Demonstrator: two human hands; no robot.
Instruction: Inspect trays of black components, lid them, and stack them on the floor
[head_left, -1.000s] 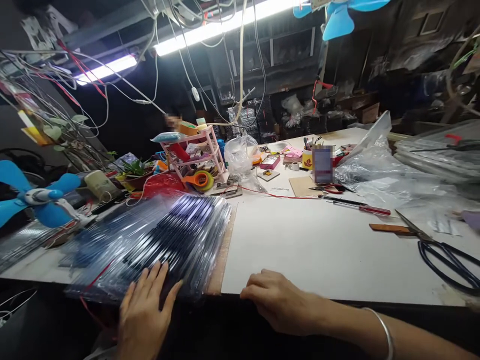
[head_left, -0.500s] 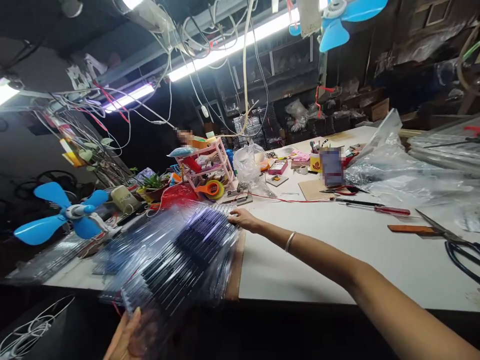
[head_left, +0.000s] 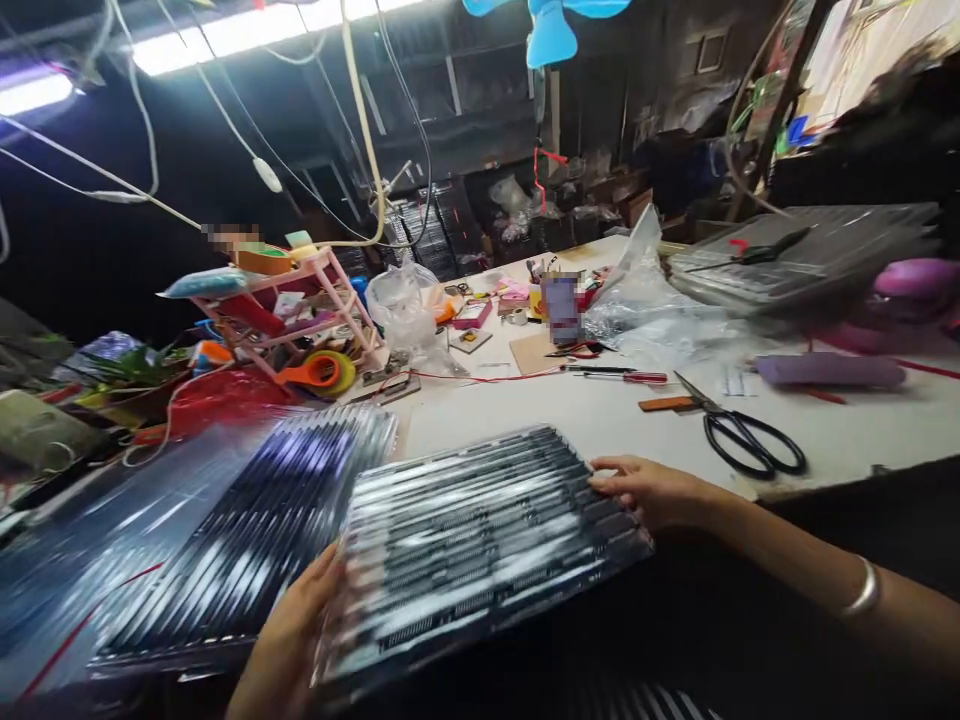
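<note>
A clear plastic tray (head_left: pixel 480 540) of dark, ribbed strips is held up at the table's front edge, slightly tilted. My left hand (head_left: pixel 296 620) grips its left side, fingers partly hidden by the tray. At the opposite side, my right hand (head_left: pixel 637 485) has its fingers closed on the tray's upper right edge. Left of it, a similar stack of trays (head_left: pixel 247 520) lies on the table, beside clear plastic film (head_left: pixel 127 530) crossed by a red strip.
Black-handled scissors (head_left: pixel 750 440) lie on the white table (head_left: pixel 450 410) at right. Behind are a red screwdriver (head_left: pixel 645 378), a pink rack (head_left: pixel 330 300), plastic bags (head_left: pixel 409 305) and an orange tape roll (head_left: pixel 322 370). Cables hang overhead.
The view has turned right. A tray is now held apart from the stack at left, in front of me, with both hands on its sides.
</note>
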